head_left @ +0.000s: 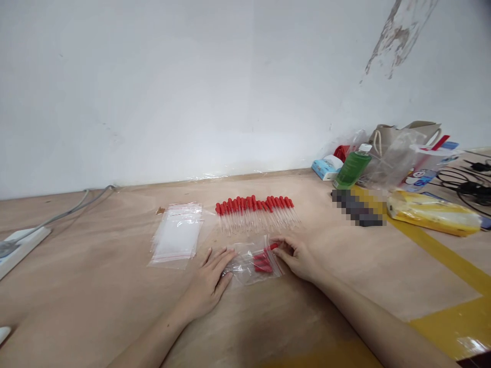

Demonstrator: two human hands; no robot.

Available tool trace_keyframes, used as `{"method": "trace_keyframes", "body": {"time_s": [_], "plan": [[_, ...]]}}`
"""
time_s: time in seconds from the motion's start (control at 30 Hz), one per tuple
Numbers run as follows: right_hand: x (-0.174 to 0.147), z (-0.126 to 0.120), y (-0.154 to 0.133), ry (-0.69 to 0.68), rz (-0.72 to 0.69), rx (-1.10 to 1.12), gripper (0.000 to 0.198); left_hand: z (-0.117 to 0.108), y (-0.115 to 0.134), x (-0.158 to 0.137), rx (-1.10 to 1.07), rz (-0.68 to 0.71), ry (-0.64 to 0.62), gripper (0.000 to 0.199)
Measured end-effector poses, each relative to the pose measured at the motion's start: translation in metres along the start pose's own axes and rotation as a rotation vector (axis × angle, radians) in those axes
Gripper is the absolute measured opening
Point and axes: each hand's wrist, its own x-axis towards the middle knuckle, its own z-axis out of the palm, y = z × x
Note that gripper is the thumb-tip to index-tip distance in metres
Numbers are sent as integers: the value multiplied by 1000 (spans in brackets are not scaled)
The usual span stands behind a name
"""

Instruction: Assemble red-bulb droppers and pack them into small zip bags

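A clear zip bag [245, 263] lies flat on the table with its opening to the right. Inside it are several glass droppers with red rubber bulbs [262, 265]. My left hand [210, 278] rests on the bag's closed left end, fingers stretched out. At the mouth of the bag, my right hand [297, 258] pinches the red bulb of one dropper [273, 246], whose tube is partly inside the bag. Behind the bag, a row of red-bulbed droppers [255, 204] lies side by side, tips toward me. To the left sits a stack of clear zip bags [178, 232].
A white power strip [23, 250] with a grey cable is at the left. On the right stand a green bottle [353, 166], a tissue pack [327, 167], a yellow packet [433, 212] and a paper bag [383, 140]. Black cables [470, 186] lie at the far right.
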Motion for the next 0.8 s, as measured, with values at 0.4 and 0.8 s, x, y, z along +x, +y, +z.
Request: {"method": "trace_keyframes", "body": {"time_s": [0.4, 0.8], "plan": [[1, 3, -17, -89, -113, -224, 17, 2, -2, 0, 15, 14, -10, 41], [83, -23, -3, 220, 205, -480, 12, 2, -4, 0, 32, 24, -10, 35]]}}
